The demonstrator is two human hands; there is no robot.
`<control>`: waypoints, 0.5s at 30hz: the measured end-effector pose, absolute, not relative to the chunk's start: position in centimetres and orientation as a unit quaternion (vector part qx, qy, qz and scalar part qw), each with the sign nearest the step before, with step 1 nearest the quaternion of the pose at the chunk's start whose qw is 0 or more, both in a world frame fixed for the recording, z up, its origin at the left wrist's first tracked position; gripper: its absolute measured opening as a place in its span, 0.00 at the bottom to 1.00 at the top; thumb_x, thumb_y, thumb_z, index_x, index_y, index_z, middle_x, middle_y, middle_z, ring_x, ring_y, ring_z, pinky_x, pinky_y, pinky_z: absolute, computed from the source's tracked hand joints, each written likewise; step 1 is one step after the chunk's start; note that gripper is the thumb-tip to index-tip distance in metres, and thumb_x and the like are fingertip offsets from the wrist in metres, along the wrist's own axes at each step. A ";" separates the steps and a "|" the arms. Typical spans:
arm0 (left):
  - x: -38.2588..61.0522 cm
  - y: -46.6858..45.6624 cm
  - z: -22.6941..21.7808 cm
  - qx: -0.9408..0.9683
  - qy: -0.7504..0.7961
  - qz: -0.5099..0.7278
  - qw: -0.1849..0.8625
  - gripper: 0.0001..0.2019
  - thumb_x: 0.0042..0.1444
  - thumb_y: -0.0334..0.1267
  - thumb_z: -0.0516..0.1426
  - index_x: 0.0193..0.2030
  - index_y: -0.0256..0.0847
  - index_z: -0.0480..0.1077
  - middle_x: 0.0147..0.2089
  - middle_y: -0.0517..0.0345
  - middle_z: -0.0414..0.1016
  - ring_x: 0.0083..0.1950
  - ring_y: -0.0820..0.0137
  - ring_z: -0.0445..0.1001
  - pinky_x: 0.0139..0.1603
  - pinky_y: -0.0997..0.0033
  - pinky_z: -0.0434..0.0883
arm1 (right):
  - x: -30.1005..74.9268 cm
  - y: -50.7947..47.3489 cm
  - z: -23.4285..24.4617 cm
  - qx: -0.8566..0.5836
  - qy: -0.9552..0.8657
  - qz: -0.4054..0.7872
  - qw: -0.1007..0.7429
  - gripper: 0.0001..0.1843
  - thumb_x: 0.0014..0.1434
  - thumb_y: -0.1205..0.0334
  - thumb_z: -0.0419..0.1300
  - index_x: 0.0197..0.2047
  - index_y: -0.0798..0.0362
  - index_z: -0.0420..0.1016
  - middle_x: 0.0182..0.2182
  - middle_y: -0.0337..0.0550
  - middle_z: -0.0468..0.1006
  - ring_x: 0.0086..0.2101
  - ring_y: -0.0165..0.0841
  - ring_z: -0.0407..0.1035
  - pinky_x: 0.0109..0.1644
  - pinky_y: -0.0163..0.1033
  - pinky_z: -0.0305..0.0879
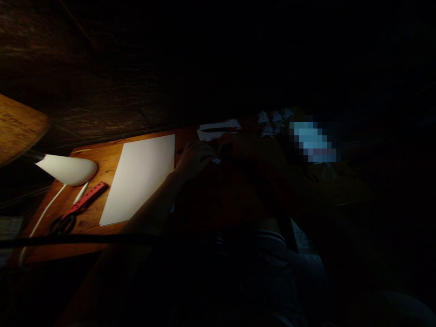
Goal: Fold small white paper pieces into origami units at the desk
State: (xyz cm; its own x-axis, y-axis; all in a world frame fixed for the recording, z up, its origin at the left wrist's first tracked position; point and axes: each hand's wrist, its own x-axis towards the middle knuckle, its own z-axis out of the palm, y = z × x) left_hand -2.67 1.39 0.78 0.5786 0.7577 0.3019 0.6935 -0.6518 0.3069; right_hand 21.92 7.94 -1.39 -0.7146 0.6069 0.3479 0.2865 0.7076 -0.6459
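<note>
a scrap of paper (pixel 216 161) is seen over the table (pixel 105 164), just by the fingertips of the left hand (pixel 196 156) and near the right hand (pixel 231 144). both hands are curled, but whether it is gripped by either cannot be told in the dark. it is judged light, thin and easily creased, best pinched by its edges. no brand or writing can be read.

R hand (pixel 233 145) mostly lost in dk, grip unclear; bright obj (pixel 313 141) pixelated
</note>
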 end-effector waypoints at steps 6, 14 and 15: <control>-2.8 1.5 0.9 0.885 0.402 0.220 0.085 0.09 0.68 0.35 0.61 0.45 0.49 0.85 0.50 0.54 0.87 0.57 0.57 0.80 0.65 0.46 0.69 | 22.0 7.7 -1.0 -0.251 -0.874 0.312 0.275 0.06 0.56 0.67 0.69 0.38 0.50 0.87 0.48 0.45 0.85 0.49 0.38 0.78 0.58 0.46 0.72; -3.0 1.8 1.0 0.888 0.389 0.219 0.110 0.08 0.68 0.35 0.62 0.43 0.49 0.85 0.48 0.54 0.86 0.55 0.58 0.81 0.63 0.46 0.71 | 22.0 7.2 -0.6 -0.268 -0.868 0.315 0.274 0.07 0.56 0.70 0.69 0.37 0.50 0.87 0.49 0.44 0.85 0.48 0.38 0.78 0.56 0.45 0.72; -3.1 1.8 1.0 0.888 0.389 0.220 0.109 0.08 0.68 0.35 0.62 0.43 0.49 0.85 0.48 0.54 0.86 0.55 0.59 0.81 0.63 0.47 0.72 | 22.0 7.2 -0.5 -0.267 -0.870 0.312 0.271 0.07 0.56 0.70 0.69 0.37 0.51 0.87 0.49 0.45 0.85 0.48 0.38 0.78 0.56 0.45 0.72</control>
State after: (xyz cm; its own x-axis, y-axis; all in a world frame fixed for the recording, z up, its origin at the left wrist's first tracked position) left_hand -3.07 1.77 1.00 0.6004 0.7388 0.3063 0.6423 -0.6736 0.3657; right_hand 22.04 7.16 -0.52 -0.7101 0.6346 0.3051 0.2961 0.6622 -0.6883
